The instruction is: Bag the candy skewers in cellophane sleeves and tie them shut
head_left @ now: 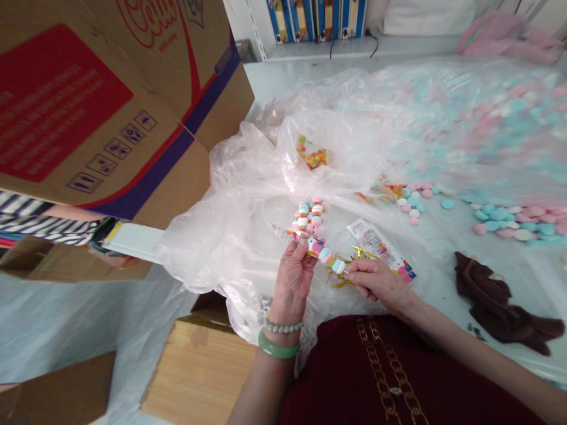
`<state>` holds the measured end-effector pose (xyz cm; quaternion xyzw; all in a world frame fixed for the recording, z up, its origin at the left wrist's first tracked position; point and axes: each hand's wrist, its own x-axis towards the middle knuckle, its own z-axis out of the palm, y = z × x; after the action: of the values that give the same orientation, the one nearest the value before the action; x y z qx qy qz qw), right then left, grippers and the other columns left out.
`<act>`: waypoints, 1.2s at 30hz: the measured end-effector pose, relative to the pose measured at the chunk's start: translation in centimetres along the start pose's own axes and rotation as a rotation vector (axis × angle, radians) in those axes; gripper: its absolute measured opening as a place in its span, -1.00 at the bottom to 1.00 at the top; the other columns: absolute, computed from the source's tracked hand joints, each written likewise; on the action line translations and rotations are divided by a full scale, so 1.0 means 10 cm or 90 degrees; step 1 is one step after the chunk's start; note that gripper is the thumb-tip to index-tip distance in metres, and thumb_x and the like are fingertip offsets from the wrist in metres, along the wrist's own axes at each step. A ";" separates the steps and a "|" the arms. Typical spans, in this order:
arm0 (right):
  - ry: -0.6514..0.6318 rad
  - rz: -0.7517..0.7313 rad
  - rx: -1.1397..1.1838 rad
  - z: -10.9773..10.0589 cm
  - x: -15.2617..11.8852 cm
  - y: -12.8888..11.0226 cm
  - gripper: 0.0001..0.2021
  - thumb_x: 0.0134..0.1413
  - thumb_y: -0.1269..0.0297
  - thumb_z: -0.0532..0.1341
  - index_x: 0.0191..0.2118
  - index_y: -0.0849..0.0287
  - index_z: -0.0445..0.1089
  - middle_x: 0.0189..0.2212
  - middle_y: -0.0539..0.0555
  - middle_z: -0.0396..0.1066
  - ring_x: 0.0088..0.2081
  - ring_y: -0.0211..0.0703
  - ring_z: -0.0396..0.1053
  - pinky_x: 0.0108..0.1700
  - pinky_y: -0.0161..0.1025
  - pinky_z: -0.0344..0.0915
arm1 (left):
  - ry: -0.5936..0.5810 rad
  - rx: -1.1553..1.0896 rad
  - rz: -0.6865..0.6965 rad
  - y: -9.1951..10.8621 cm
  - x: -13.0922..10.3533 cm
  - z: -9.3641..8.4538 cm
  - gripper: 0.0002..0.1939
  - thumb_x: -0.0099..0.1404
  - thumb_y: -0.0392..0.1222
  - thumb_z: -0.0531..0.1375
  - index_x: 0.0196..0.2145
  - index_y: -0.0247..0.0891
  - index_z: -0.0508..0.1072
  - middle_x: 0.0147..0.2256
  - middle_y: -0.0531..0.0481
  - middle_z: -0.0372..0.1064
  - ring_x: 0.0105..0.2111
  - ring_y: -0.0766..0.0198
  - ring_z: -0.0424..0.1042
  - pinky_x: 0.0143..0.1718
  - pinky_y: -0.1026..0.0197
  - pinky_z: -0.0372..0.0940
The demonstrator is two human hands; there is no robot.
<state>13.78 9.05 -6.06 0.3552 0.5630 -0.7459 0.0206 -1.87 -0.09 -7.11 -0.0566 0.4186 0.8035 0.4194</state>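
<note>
My left hand, with beads and a green bangle at the wrist, pinches a small printed packet beside skewered candies. A short row of pastel candies on a stick runs from it toward my right hand, whose closed fingers grip the stick's end. More candy skewers in pink, white and blue lie just beyond my left fingers. Gold twist ties are spread beneath the candy row. A printed clear wrapper rests past my right hand.
Clear plastic sheeting covers much of the table. Loose pastel candies and a large bag of them are at right, near a brown cloth. A big carton stands at left; a person's striped sleeve shows below it.
</note>
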 end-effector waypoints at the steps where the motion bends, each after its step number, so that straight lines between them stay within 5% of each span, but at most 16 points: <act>1: -0.001 0.003 0.002 0.00 0.00 0.00 -0.79 -0.02 0.14 0.21 -0.49 0.17 0.32 -0.77 -0.15 0.14 -0.71 -0.42 -0.05 -0.67 -0.40 -0.15 | -0.002 -0.007 0.005 -0.01 0.00 0.01 -0.76 0.10 -0.27 0.35 -0.23 -0.25 0.50 -0.25 0.03 0.50 -0.30 0.36 0.48 -0.22 0.30 0.39; 9: -0.110 0.031 0.159 -0.09 0.04 0.09 -0.76 -0.05 0.14 0.28 -0.43 0.21 0.32 -0.76 -0.12 0.22 -0.75 -0.46 -0.07 -0.70 -0.41 -0.25 | -0.050 0.045 -0.028 -0.03 -0.08 0.05 -0.64 0.00 -0.19 0.42 -0.22 -0.28 0.50 -0.30 0.00 0.51 -0.31 0.26 0.51 -0.22 0.26 0.39; 15: -0.251 0.109 0.342 -0.20 0.11 0.15 -0.75 -0.09 0.18 0.33 -0.38 0.20 0.30 -0.83 -0.24 0.05 -0.81 -0.49 -0.24 -0.74 -0.44 -0.26 | -0.058 0.093 -0.069 0.06 -0.02 -0.06 -0.67 -0.01 -0.20 0.42 -0.27 -0.33 0.50 -0.34 -0.02 0.51 -0.39 0.34 0.48 -0.30 0.30 0.38; 26: -0.298 0.165 0.357 -0.26 0.18 0.12 -0.79 -0.07 0.27 0.32 -0.39 0.20 0.28 -0.82 -0.24 0.06 -0.80 -0.50 -0.24 -0.75 -0.48 -0.26 | -0.057 0.167 -0.084 0.08 -0.05 -0.01 -0.71 -0.04 -0.25 0.42 -0.31 -0.32 0.51 -0.37 0.00 0.51 -0.42 0.33 0.46 -0.31 0.28 0.36; 36: -0.097 0.022 0.109 -0.07 0.10 0.08 -0.78 -0.02 0.13 0.23 -0.43 0.20 0.33 -0.73 -0.14 0.17 -0.71 -0.43 -0.08 -0.67 -0.38 -0.24 | -0.050 0.067 -0.109 0.06 -0.01 -0.05 -0.66 0.02 -0.21 0.40 -0.22 -0.31 0.49 -0.30 -0.08 0.52 -0.25 0.17 0.51 -0.12 0.14 0.37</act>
<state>13.74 9.71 -7.31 0.3076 0.4875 -0.8159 0.0459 -2.37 -0.71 -7.00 -0.0387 0.4371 0.7435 0.5047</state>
